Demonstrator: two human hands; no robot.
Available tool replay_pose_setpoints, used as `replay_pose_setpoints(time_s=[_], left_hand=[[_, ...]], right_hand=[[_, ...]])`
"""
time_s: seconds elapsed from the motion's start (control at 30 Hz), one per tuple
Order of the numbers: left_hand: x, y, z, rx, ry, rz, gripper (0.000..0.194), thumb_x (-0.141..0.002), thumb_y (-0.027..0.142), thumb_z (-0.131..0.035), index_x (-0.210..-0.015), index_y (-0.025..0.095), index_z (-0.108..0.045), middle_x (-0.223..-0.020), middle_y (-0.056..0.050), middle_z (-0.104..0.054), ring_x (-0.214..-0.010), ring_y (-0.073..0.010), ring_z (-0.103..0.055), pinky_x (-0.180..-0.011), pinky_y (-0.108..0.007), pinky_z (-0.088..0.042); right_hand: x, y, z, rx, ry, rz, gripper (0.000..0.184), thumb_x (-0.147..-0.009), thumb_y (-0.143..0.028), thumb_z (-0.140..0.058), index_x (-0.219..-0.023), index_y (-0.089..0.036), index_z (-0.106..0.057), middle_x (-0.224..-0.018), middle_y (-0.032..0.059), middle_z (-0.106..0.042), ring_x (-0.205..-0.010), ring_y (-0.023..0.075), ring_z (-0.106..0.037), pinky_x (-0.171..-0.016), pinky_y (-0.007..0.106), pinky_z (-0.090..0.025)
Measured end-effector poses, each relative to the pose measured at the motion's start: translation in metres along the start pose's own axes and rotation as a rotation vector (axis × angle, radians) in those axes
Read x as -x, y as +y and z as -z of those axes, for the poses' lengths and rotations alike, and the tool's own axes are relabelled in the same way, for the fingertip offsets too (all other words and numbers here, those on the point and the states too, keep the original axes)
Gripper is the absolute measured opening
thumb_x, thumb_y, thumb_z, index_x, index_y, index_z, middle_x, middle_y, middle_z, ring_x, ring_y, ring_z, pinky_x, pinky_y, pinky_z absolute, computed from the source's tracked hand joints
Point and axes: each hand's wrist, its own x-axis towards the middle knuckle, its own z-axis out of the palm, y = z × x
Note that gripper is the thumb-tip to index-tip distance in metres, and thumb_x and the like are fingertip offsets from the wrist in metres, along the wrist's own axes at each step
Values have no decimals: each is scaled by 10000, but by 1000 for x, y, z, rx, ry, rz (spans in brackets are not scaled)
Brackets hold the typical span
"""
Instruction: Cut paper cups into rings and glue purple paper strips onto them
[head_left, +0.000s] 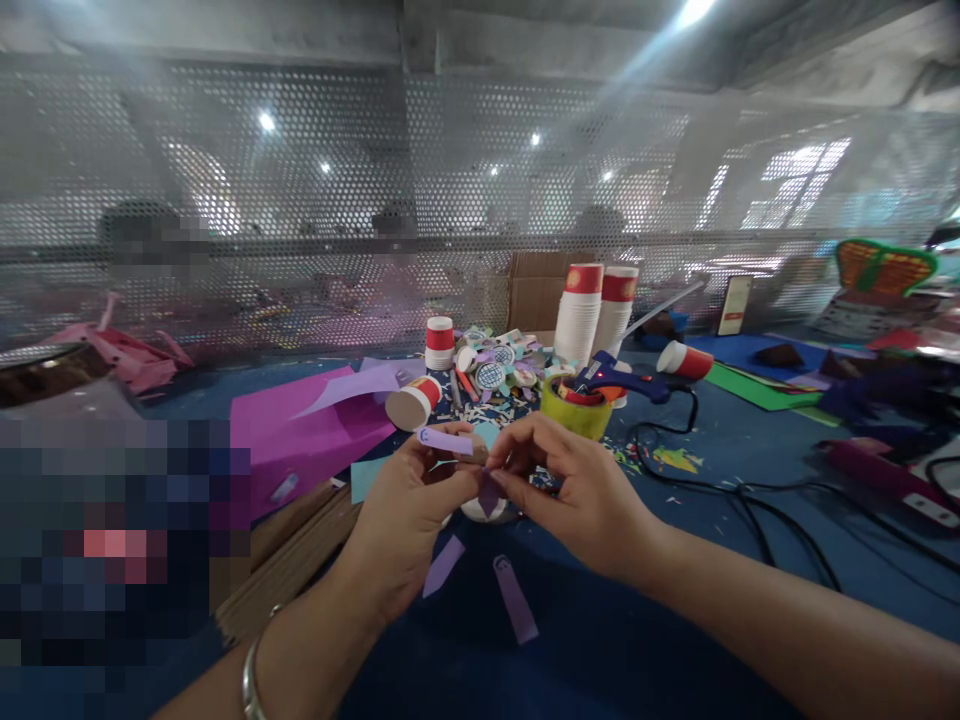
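Left grip (405,515) holds one smiley strip (448,442) (two purple strips (516,602) lie below)

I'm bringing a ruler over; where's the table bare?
The table looks bare between the nearest purple strip and the right forearm, and between the green sheet and black cords. It is crowded around the cutouts, cup stacks and glue gun.

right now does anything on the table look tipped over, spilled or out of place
The red-and-white cup beyond the left hand lies tipped, as does a second cup right of the glue gun; the stacked cups stand upright. Yellow scraps litter the blue table.
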Motion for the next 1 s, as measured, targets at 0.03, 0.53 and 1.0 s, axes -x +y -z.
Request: replay_pose_setpoints(time_s=[0.03, 0.53, 1.0], left_hand=[[0, 1, 0, 7, 0, -9, 269, -663, 94, -762, -896, 174, -655, -861, -6, -618, -888, -167, -579, -827, -274, -439], [2, 10, -6, 129, -13, -84, 245, -654, 96, -796, -840, 190, -667, -805, 26, -620, -779, -101, -551, -710, -195, -460], [2, 11, 3, 104, -12, 130, 378, -597, 93, -802, -947, 167, -680, -813, -3, -673, -750, -111, -592, -706, -215, -478]], right_hand=[[0, 0, 0, -5, 7, -9, 91, -864, -146, -588, -933, -195, -554, -837, -13, -595, -678, 94, -570, -617, 232, -480], [0, 2, 0, -258, -21, -198, 96, -859, -225, -636, -880, -198, -546, -741, -25, -554, -651, 106, -526, -586, 239, -459], [-5, 2, 18, -441, -168, -288, 110, -868, -271, -640, -873, -184, -573, -757, -26, -524, -635, 89, -468, -564, 215, -401]])
